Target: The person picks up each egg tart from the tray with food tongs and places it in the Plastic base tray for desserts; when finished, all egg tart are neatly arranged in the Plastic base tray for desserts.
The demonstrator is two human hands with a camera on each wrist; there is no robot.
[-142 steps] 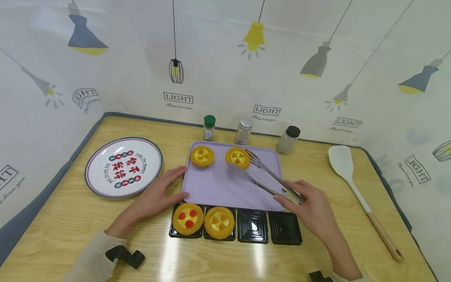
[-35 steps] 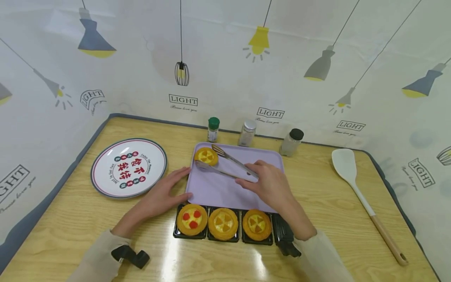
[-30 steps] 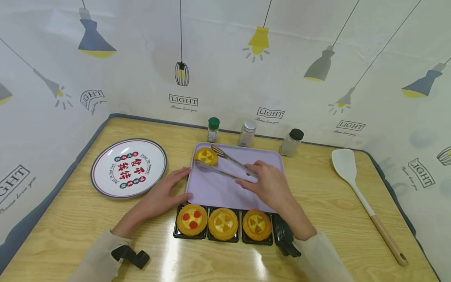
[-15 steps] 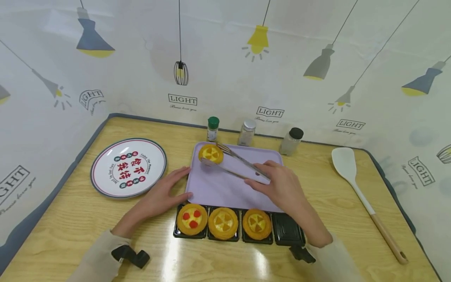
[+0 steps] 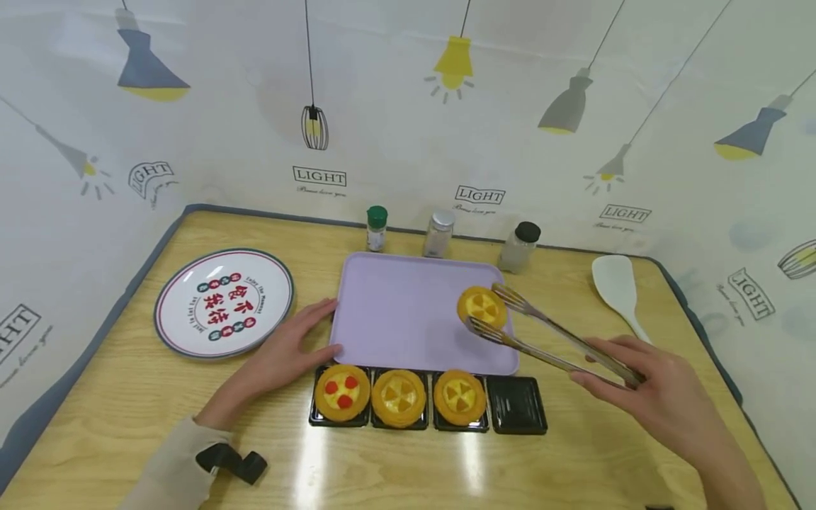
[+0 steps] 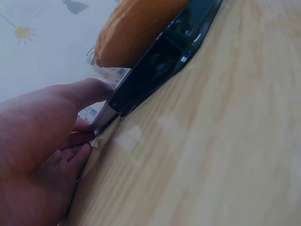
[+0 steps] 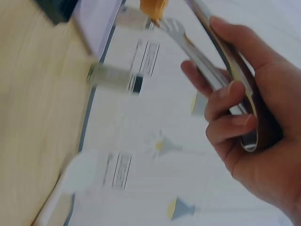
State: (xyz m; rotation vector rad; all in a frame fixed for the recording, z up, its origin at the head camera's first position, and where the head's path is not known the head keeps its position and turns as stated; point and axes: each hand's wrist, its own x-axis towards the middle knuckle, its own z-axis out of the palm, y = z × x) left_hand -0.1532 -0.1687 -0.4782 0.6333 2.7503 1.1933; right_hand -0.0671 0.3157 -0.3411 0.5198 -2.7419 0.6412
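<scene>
In the head view, my right hand (image 5: 669, 400) holds metal tongs (image 5: 562, 329). Their tips grip an egg tart (image 5: 482, 304) with wedge-shaped toppings, above the right side of the lilac tray (image 5: 395, 304). The right wrist view shows my fingers curled round the tongs' handle. My left hand (image 5: 283, 361) touches the tray's left edge, thumb at the near corner. Along the tray's near side stands a row of black plastic holders. The three on the left bear a red-dotted tart (image 5: 344, 394) and two wedge-topped tarts (image 5: 399, 399); the rightmost holder (image 5: 518, 405) bears nothing.
A white plate (image 5: 223, 303) with red lettering lies left of the tray. Behind the tray stand a green-capped jar (image 5: 377, 230), a silver-capped jar (image 5: 438, 235) and a black-capped jar (image 5: 519, 248). A white spatula (image 5: 615, 283) lies at right, partly behind my right hand.
A tart has gone from the tray to the third holder. The last tart, at the tray's far left, has been lifted and carried right in the tongs. My left hand stays at the tray.
</scene>
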